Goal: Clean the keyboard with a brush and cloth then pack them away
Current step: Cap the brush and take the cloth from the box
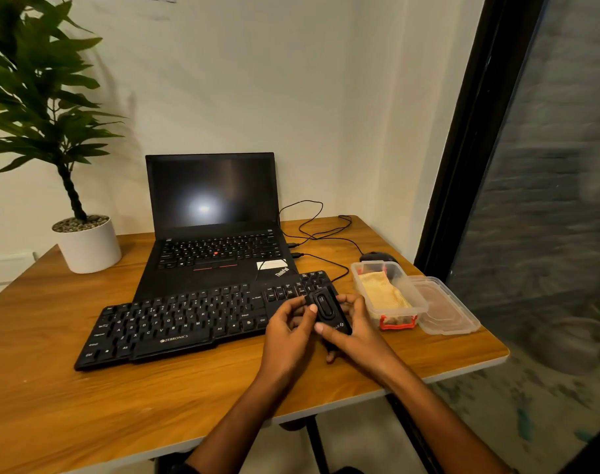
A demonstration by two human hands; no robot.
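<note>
A black keyboard [189, 319] lies slanted on the wooden table [86, 398], in front of the laptop. Over its right end both hands hold a black brush tool [326, 311] with an oval slider on top. My left hand [288, 331] pinches the tool's left side with thumb and fingers. From the right, my right hand [355, 331] wraps around the tool, thumb on its near end. A yellow cloth [384, 292] lies inside a clear plastic box [360, 271] with an orange clasp, just right of the hands.
An open black laptop [213, 213] stands behind the keyboard. A potted plant in a white pot [90, 248] is at the back left. The box's clear lid [445, 306] lies near the right table edge. A black mouse [377, 257] and cables sit behind the box.
</note>
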